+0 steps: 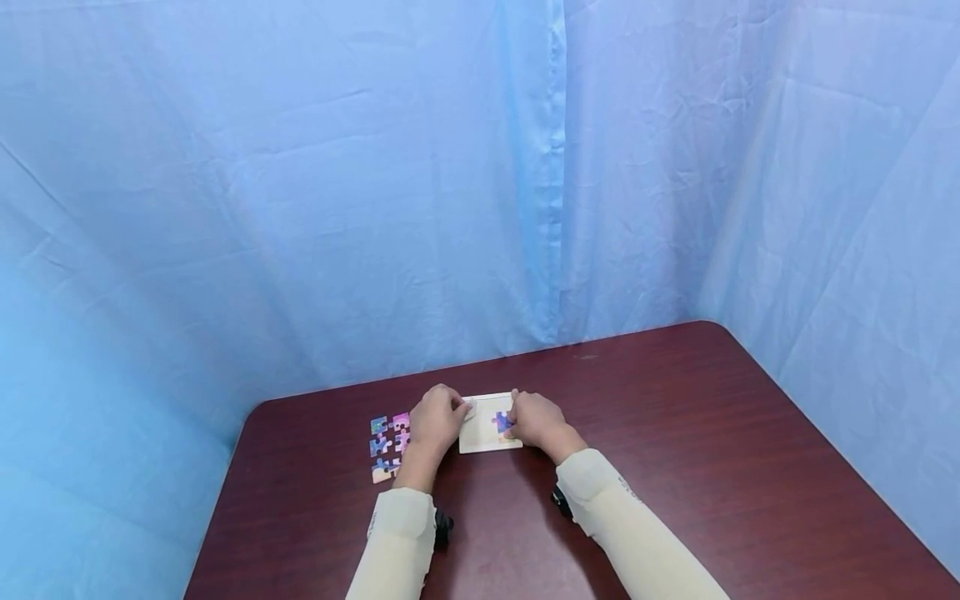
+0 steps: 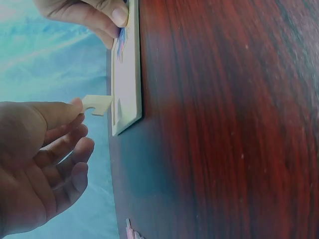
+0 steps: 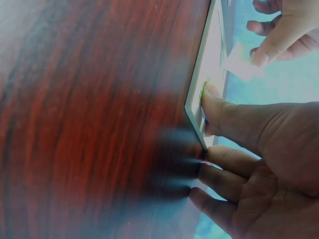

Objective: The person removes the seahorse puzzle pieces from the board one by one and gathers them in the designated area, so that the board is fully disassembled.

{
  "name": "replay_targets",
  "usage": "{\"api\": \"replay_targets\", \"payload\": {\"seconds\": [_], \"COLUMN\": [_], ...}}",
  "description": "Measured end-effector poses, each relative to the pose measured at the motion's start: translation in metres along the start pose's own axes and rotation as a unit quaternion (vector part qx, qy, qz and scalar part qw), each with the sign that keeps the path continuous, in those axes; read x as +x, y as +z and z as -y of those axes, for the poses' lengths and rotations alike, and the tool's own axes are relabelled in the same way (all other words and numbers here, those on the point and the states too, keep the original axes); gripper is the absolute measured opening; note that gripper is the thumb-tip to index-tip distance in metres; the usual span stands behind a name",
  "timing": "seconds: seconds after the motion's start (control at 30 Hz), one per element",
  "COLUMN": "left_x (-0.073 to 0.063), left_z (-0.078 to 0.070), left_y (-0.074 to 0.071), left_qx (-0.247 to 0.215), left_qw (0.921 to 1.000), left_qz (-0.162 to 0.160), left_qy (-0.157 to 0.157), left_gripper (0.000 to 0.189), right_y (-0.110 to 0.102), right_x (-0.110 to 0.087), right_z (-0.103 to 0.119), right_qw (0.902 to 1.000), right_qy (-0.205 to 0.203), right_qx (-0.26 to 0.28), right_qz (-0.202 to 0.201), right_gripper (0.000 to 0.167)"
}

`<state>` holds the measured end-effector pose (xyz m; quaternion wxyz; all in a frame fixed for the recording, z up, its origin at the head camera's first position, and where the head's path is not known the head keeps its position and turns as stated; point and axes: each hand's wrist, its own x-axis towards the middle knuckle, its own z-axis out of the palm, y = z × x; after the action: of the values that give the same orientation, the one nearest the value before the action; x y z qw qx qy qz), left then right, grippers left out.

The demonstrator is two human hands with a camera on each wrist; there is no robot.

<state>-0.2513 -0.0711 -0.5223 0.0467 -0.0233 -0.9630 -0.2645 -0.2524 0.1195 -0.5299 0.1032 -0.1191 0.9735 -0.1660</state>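
Observation:
A pale wooden puzzle tray (image 1: 480, 435) lies on the table. My left hand (image 1: 437, 418) is over its left side, thumb and fingertips pinching a puzzle piece (image 2: 99, 103) whose plain pale side shows in the left wrist view. One end of that piece is close to the tray's edge; whether they touch I cannot tell. At the tray's right side, my right hand (image 1: 537, 419) grips the border, its thumb pressing on the colored puzzle section (image 1: 502, 422) inside. Its other fingers are by the outer edge, partly hidden.
Left of the tray, several loose puzzle pieces (image 1: 380, 447) in blue, pink and purple lie in a group, partly covered by the left hand and wrist. The dark red-brown table (image 1: 675, 467) has light blue curtains (image 1: 375, 208) behind and at both sides.

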Motion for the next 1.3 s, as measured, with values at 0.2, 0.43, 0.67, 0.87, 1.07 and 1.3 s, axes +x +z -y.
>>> {"api": "replay_targets", "payload": {"seconds": [0.2, 0.43, 0.67, 0.87, 1.07, 1.3], "left_x": [-0.002, 0.0, -0.001, 0.001, 0.004, 0.009], "left_z": [0.006, 0.02, 0.041, 0.054, 0.062, 0.064], "left_y": [-0.006, -0.019, -0.029, -0.034, -0.033, -0.036], "left_qx": [-0.009, -0.044, -0.068, -0.054, 0.003, 0.05], "left_qw": [0.9999, 0.9986, 0.9967, 0.9974, 0.9996, 0.9981], "left_qz": [-0.009, -0.016, -0.001, 0.02, 0.023, 0.038], "left_qy": [0.003, -0.026, -0.044, -0.042, -0.016, -0.001], "left_gripper": [0.016, 0.018, 0.015, 0.014, 0.01, 0.012], "right_y": [0.001, 0.001, 0.0, -0.001, 0.0, -0.002], "right_x": [0.0, 0.0, -0.002, -0.002, -0.002, -0.004], "right_z": [-0.001, -0.002, 0.0, -0.001, -0.001, 0.0], "right_qw": [1.0, 0.9999, 0.9998, 0.9998, 0.9999, 1.0], "right_qy": [0.004, 0.008, 0.005, 0.007, 0.003, -0.002], "right_qx": [0.006, 0.015, 0.017, 0.018, 0.012, 0.003], "right_qz": [-0.002, -0.001, 0.002, 0.002, 0.002, -0.002], "right_gripper": [0.056, 0.056, 0.055, 0.058, 0.057, 0.058]}}
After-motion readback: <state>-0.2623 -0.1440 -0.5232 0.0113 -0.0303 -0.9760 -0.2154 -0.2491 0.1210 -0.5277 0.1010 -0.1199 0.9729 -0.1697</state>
